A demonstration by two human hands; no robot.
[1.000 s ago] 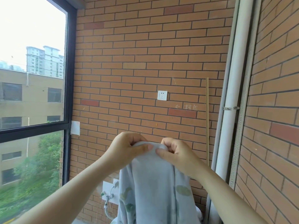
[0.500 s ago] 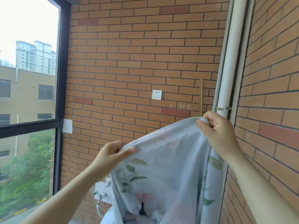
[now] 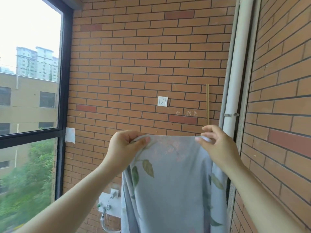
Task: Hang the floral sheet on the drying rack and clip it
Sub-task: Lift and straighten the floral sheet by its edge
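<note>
The floral sheet (image 3: pixel 173 187) is pale blue-grey with green leaves and faint pink flowers. It hangs down in front of me from its top edge, which is stretched almost level between my hands. My left hand (image 3: pixel 125 147) pinches the left end of that edge. My right hand (image 3: pixel 217 145) pinches the right end, with some fingers lifted. No drying rack or clip is in view.
A brick wall (image 3: pixel 143 68) with a white socket (image 3: pixel 162 101) faces me. A second brick wall (image 3: pixel 282 98) and a white pipe (image 3: pixel 235 78) stand close on the right. A large window (image 3: pixel 30 81) is on the left. A tap and hose (image 3: pixel 105 214) sit low by the wall.
My hands have spread apart along the sheet's top edge. The left hand rose and the right came down a little, so the edge now lies level and taut.
</note>
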